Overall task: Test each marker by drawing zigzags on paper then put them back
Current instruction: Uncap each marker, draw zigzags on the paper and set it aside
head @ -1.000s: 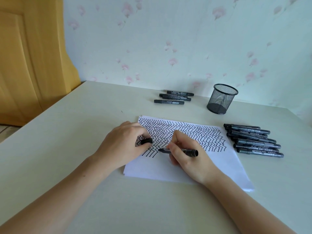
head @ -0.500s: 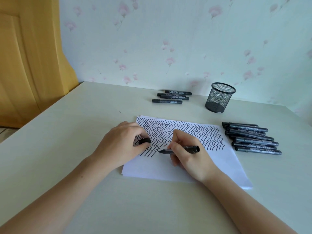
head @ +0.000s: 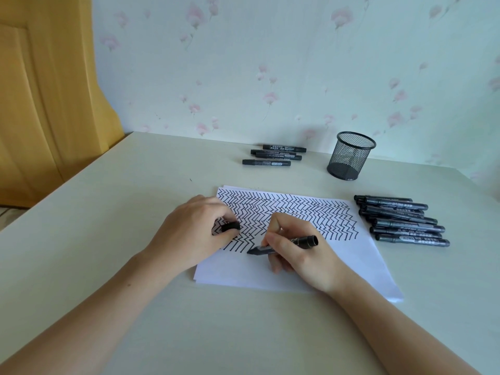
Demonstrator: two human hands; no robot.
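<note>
A white sheet of paper (head: pixel 243 272) lies on the table, its upper part filled with rows of black zigzags. My right hand (head: pixel 303 253) grips an uncapped black marker (head: pixel 303 241) with its tip down on the paper at the end of the lowest zigzag row. My left hand (head: pixel 189 234) rests on the paper's left edge and pinches the marker's black cap (head: pixel 230 226). Several capped black markers (head: pixel 403 221) lie in a pile right of the paper. Three more markers (head: pixel 276 155) lie at the back near the wall.
A black mesh pen cup (head: pixel 350 155) stands at the back right, with nothing visible inside it. The cream table (head: pixel 108 212) meets flowered wallpaper behind and a yellow wooden door (head: pixel 40 90) at the left.
The marker's tail has swung slightly upward as the right hand keeps drawing on the lowest row. The left hand has stayed put with the cap.
</note>
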